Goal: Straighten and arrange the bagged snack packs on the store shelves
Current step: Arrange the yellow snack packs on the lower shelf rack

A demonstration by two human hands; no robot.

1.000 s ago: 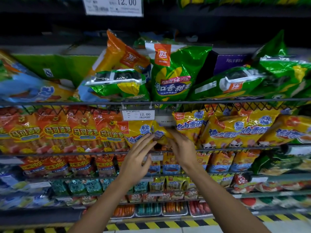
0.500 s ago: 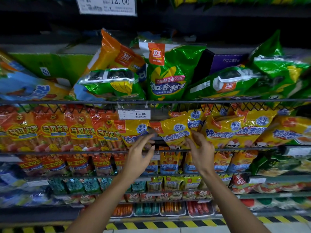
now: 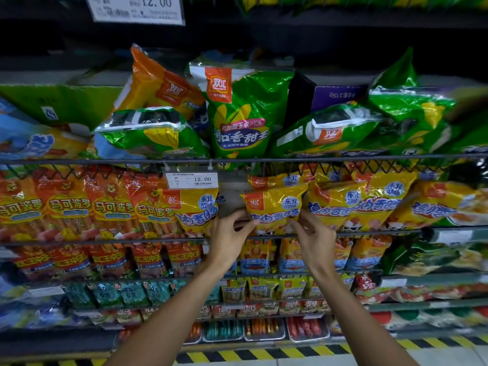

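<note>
A yellow snack bag (image 3: 274,207) with a red logo and blue lettering stands upright on the second wire shelf (image 3: 369,234). My left hand (image 3: 228,240) pinches its lower left corner and my right hand (image 3: 311,237) pinches its lower right corner. A gap shows to its left, then another yellow bag (image 3: 196,210) under the 12.00 price tag (image 3: 192,179). More yellow bags (image 3: 356,202) lean in a row to the right.
Green corn-print bags (image 3: 239,114) and an orange bag (image 3: 158,85) lie jumbled on the shelf above. Red-orange sausage packs (image 3: 68,207) fill the left of the second shelf. Lower shelves hold small packs. A yellow-black striped strip (image 3: 237,355) edges the floor.
The yellow bag went from tilted and low behind my hands to upright and further right. Both hands have closed from spread fingers onto its lower corners.
</note>
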